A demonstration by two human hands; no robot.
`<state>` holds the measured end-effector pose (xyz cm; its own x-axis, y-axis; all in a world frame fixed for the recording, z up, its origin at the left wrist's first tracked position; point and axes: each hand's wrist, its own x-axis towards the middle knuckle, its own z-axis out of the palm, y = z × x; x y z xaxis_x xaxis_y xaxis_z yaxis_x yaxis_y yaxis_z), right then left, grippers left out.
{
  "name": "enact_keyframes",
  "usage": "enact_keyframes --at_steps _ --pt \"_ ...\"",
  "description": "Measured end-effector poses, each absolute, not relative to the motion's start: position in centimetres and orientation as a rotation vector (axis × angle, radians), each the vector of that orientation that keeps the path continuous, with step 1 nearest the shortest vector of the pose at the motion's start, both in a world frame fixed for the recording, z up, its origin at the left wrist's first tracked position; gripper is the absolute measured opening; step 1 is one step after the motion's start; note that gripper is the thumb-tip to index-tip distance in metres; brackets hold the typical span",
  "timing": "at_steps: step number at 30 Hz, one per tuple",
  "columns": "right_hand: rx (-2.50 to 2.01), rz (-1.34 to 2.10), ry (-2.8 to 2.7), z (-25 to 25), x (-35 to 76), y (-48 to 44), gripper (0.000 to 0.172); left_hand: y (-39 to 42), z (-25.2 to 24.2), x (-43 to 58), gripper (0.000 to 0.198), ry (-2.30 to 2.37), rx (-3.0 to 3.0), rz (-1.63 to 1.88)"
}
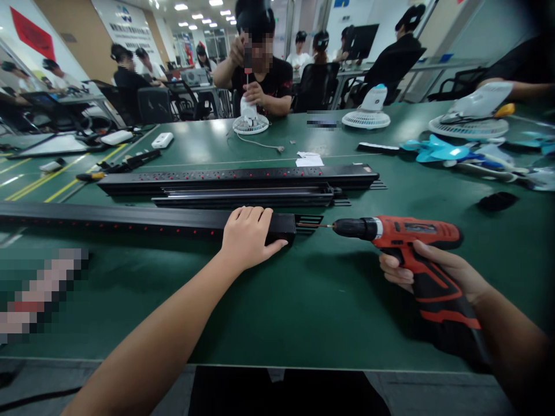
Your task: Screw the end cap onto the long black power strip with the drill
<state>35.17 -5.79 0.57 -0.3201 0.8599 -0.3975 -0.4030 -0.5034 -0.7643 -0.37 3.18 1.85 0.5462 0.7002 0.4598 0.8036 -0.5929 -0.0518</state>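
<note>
My left hand [249,237] is wrapped over the right end of a long black bar-shaped housing [173,222] with a row of small red spots along its side. In my right hand [451,268] is a red and black cordless drill [420,231], pointed left. A long thin bit [318,226] reaches from its chuck to the end of the housing, beside a slotted black bracket [309,220]. Whether the tip sits in a screw cannot be made out. Behind lie a similar black bar [243,176] with red spots and narrow black rails [247,195].
Across the green table [281,306] a person [260,75] holds a screwdriver over a white fan part [250,122]. More fan parts [366,117], light-blue fan blades [436,149], white paper [309,160], a yellow-handled tool [90,177] and a dark lump [497,201] lie around.
</note>
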Motion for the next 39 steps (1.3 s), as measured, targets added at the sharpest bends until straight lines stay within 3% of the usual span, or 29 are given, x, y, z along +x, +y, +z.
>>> enact_keyframes --at_steps 39 --pt "-1.095 1.981 -0.703 -0.3 36.1 -5.9 0.037 3.1 1.9 -0.4 0.059 -1.28 -2.523 -0.561"
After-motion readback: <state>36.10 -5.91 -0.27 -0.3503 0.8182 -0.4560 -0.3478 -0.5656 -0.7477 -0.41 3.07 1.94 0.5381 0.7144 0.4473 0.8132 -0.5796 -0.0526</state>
